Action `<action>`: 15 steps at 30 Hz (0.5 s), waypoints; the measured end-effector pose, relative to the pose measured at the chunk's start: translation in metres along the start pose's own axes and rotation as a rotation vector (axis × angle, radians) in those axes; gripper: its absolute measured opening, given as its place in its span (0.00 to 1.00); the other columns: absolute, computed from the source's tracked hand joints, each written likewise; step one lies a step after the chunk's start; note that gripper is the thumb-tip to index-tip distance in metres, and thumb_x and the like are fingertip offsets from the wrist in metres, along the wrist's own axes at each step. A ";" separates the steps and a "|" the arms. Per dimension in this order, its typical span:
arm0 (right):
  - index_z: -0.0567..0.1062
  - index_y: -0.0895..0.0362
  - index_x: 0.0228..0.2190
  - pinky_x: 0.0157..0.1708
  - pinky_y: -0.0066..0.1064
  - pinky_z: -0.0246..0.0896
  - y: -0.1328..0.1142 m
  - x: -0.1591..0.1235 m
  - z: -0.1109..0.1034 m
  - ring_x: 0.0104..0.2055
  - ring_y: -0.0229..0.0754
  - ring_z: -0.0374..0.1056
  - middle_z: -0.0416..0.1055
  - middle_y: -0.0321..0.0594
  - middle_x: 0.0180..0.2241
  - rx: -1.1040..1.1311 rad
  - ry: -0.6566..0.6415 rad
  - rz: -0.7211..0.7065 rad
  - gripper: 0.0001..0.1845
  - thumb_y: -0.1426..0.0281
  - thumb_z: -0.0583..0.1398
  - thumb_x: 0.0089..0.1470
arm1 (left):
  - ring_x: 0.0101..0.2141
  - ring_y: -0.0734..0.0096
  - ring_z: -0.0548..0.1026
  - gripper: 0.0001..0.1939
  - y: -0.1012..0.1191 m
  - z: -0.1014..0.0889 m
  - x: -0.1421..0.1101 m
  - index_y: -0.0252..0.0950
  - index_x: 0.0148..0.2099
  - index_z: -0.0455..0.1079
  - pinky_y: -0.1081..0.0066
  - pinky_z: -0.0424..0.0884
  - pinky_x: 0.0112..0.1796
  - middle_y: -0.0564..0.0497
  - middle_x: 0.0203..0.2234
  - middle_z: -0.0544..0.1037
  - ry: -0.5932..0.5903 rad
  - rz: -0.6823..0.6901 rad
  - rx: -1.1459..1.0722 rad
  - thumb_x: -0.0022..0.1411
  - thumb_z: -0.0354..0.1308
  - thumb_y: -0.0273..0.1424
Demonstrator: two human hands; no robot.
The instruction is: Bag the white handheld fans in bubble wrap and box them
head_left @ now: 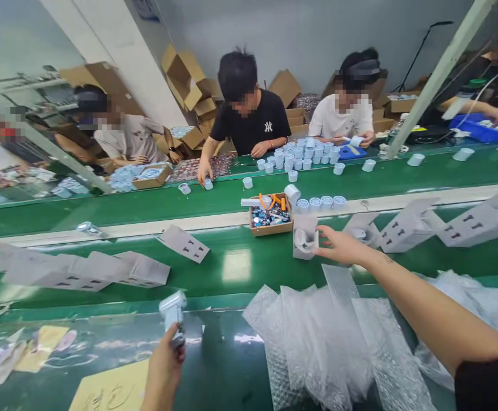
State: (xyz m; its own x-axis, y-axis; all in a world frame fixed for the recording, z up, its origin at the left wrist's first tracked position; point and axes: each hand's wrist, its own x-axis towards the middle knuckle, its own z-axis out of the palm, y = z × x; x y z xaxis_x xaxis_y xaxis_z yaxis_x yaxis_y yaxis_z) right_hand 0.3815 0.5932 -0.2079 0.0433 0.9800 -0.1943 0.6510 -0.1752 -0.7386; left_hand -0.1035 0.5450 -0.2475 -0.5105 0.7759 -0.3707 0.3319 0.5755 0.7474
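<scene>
My left hand, low and left of centre, is closed around the handle of a light-blue T-shaped handheld device, its wide head pointing up. Out over the green belt, my right hand has its fingers at the right edge of an open white box, gripping its side. Something white and rounded sits inside that box; its kind is not clear. Just right of my hand stands another open white box with a pale item in it.
Bubble-wrap bags lie in front of me. White boxes line the belt on both sides. A cardboard tray of small parts and light-blue cups stand beyond. Several co-workers sit across, one hand touching a cup.
</scene>
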 end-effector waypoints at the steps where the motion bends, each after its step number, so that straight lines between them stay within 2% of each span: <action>1: 0.62 0.55 0.54 0.45 0.43 0.67 -0.003 0.001 -0.001 0.47 0.55 0.71 0.72 0.50 0.49 -0.003 0.021 0.017 0.37 0.56 0.66 0.46 | 0.18 0.70 0.65 0.13 0.009 0.018 -0.021 0.38 0.28 0.62 0.72 0.58 0.19 0.52 0.19 0.68 -0.090 -0.041 -0.190 0.53 0.51 0.44; 3: 0.63 0.58 0.53 0.46 0.44 0.65 -0.008 0.007 -0.001 0.48 0.56 0.70 0.71 0.54 0.49 -0.008 0.092 0.045 0.36 0.57 0.66 0.47 | 0.18 0.77 0.62 0.15 0.029 0.056 -0.068 0.36 0.34 0.65 0.76 0.55 0.18 0.53 0.23 0.70 -0.299 -0.160 -0.539 0.49 0.58 0.42; 4: 0.62 0.60 0.52 0.47 0.44 0.64 -0.010 0.012 0.000 0.48 0.56 0.70 0.71 0.55 0.48 -0.006 0.129 0.055 0.34 0.59 0.65 0.48 | 0.18 0.79 0.61 0.17 0.037 0.076 -0.093 0.35 0.35 0.66 0.77 0.54 0.18 0.53 0.23 0.71 -0.412 -0.189 -0.634 0.47 0.61 0.42; 7: 0.60 0.61 0.54 0.47 0.41 0.63 -0.020 0.028 0.000 0.46 0.51 0.71 0.72 0.54 0.48 0.035 0.189 0.055 0.31 0.67 0.63 0.51 | 0.18 0.81 0.59 0.22 0.053 0.126 -0.160 0.32 0.30 0.67 0.78 0.52 0.18 0.55 0.20 0.67 -0.731 -0.177 -0.694 0.43 0.67 0.45; 10: 0.58 0.61 0.57 0.48 0.39 0.62 -0.029 0.029 -0.011 0.46 0.49 0.71 0.71 0.54 0.50 0.090 0.194 0.023 0.39 0.67 0.66 0.47 | 0.18 0.81 0.57 0.24 0.057 0.158 -0.204 0.31 0.27 0.67 0.77 0.49 0.19 0.56 0.18 0.64 -1.028 -0.129 -0.639 0.43 0.68 0.47; 12: 0.63 0.59 0.54 0.49 0.39 0.61 -0.031 0.009 -0.026 0.47 0.50 0.70 0.71 0.52 0.50 0.121 0.212 -0.012 0.37 0.63 0.67 0.45 | 0.19 0.81 0.56 0.24 0.057 0.170 -0.222 0.32 0.27 0.65 0.76 0.49 0.19 0.57 0.17 0.61 -1.143 -0.111 -0.619 0.46 0.67 0.48; 15: 0.73 0.56 0.40 0.49 0.39 0.60 -0.021 -0.057 -0.042 0.45 0.48 0.69 0.74 0.45 0.42 0.157 0.299 -0.031 0.18 0.57 0.60 0.54 | 0.21 0.80 0.55 0.23 0.060 0.183 -0.244 0.33 0.29 0.64 0.76 0.51 0.21 0.57 0.19 0.60 -1.190 -0.090 -0.616 0.48 0.65 0.49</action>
State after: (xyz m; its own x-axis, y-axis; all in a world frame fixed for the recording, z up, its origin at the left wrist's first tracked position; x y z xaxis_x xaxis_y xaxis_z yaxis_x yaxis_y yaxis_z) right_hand 0.3969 0.5452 -0.1544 0.2604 0.9654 0.0107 0.5320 -0.1342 -0.8360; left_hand 0.1864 0.4378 -0.2132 0.5882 0.6740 -0.4469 -0.2349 0.6712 0.7031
